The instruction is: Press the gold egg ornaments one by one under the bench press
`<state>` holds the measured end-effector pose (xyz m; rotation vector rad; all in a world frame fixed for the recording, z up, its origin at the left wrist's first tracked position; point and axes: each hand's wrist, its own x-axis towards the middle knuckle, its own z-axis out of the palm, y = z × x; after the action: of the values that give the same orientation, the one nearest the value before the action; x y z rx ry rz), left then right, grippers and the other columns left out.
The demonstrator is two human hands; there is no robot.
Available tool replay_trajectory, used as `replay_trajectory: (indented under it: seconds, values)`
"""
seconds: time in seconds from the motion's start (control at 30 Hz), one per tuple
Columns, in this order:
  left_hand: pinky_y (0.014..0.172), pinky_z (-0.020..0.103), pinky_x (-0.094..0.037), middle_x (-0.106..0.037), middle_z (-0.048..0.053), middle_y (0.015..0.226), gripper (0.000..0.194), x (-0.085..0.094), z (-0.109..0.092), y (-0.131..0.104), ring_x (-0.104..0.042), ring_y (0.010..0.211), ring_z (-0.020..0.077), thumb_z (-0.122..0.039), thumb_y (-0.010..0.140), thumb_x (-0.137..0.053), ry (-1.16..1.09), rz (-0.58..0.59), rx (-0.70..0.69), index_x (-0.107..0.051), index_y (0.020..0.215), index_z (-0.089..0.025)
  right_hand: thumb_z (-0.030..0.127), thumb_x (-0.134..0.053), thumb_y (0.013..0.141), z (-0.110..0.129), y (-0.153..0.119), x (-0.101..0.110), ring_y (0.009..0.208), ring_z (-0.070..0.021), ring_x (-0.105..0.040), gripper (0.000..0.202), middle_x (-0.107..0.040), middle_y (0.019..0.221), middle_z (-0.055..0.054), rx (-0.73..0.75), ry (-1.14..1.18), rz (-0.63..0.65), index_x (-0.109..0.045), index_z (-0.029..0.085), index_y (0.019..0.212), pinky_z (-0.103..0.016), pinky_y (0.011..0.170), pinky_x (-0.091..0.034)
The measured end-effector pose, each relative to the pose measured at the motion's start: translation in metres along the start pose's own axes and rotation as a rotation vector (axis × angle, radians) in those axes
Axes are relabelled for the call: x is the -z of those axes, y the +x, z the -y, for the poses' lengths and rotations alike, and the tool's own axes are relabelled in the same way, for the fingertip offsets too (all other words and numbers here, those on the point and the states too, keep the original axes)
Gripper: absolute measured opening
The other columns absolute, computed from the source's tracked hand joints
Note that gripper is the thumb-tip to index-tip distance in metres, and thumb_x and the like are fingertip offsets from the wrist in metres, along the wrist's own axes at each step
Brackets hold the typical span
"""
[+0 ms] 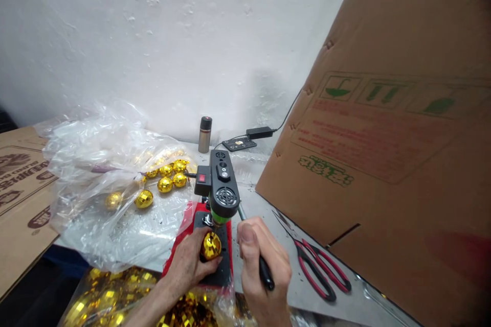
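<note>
At the near edge of the worktop [264, 204], the left hand [190, 263] curled around a gold faceted ball [211, 245], fingers and thumb pinching it against the black base plate [222, 271] of a small bench machine [221, 186]. The ball sat directly under the machine's green-ringed nose, touching or nearly touching it. Just to the right, the right hand [264, 265] was closed in a fist around the black-gripped lever [264, 271], whose metal rod ran up to the machine's side. Below both wrists, at the very front, lay a clear bag of gold balls [111, 301]. Red-handled scissors [318, 265] lay near the right hand, blades pointing away toward the far left. Further back on the left, loose gold balls [169, 176] rested on crumpled clear plastic [95, 163] spread over the worktop's left side. Near the far edge, by the white wall [172, 36], stood an upright metal cylinder [204, 134], with a black power adapter [260, 133] beside it. A large cardboard box [383, 138] leaned along the right side.
</note>
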<state>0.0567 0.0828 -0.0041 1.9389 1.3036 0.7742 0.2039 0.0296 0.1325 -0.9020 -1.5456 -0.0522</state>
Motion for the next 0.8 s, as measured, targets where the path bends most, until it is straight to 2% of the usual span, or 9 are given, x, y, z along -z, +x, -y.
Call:
replay_trajectory:
  seconds: [0.17, 0.3, 0.47, 0.6, 0.8]
  values:
    - [0.092, 0.051, -0.051, -0.075, 0.011, 0.105, 0.045, -0.008, 0.004, 0.009, -0.069, 0.1, 0.0354, -0.043, 0.076, -0.074, 0.064, -0.065, -0.052, -0.069, 0.115, -0.02, 0.007, -0.041, 0.105, -0.003, -0.007, -0.001, 0.059, -0.0083, -0.049, 0.026, -0.047, 0.07, 0.004, 0.02, -0.008, 0.008, -0.046, 0.023, 0.085, -0.022, 0.053, -0.038]
    - [0.088, 0.046, -0.049, -0.073, 0.009, 0.102, 0.041, -0.011, 0.005, 0.01, -0.067, 0.095, 0.0328, -0.041, 0.075, -0.076, 0.057, -0.057, -0.053, -0.069, 0.11, -0.022, 0.006, -0.041, 0.104, -0.015, -0.027, -0.005, 0.061, -0.0096, -0.051, 0.028, -0.048, 0.071, 0.003, 0.072, -0.036, -0.008, -0.046, 0.023, 0.083, -0.024, 0.055, -0.039]
    - [0.087, 0.043, -0.046, -0.07, 0.006, 0.093, 0.036, -0.016, 0.008, 0.009, -0.064, 0.089, 0.03, -0.037, 0.074, -0.076, 0.077, -0.084, -0.071, -0.067, 0.105, -0.022, 0.013, -0.037, 0.107, -0.03, -0.049, -0.009, 0.062, -0.0104, -0.052, 0.029, -0.052, 0.074, 0.001, 0.098, -0.067, -0.022, -0.047, 0.022, 0.082, -0.025, 0.055, -0.039]
    - [0.088, 0.043, -0.045, -0.07, 0.005, 0.096, 0.033, -0.018, 0.01, 0.008, -0.063, 0.09, 0.0292, -0.036, 0.075, -0.076, 0.07, -0.095, -0.065, -0.065, 0.103, -0.022, 0.012, -0.038, 0.108, -0.031, -0.05, -0.012, 0.061, -0.0088, -0.049, 0.03, -0.05, 0.075, 0.002, 0.093, -0.062, -0.03, -0.046, 0.022, 0.08, -0.024, 0.057, -0.04]
    - [0.087, 0.042, -0.045, -0.067, 0.004, 0.09, 0.03, -0.018, 0.01, 0.007, -0.063, 0.09, 0.0292, -0.035, 0.077, -0.075, 0.12, -0.069, -0.064, -0.063, 0.102, -0.023, 0.013, -0.039, 0.108, -0.026, -0.052, -0.019, 0.061, -0.0088, -0.047, 0.033, -0.048, 0.074, 0.003, 0.061, -0.053, -0.131, -0.045, 0.022, 0.076, -0.024, 0.057, -0.04]
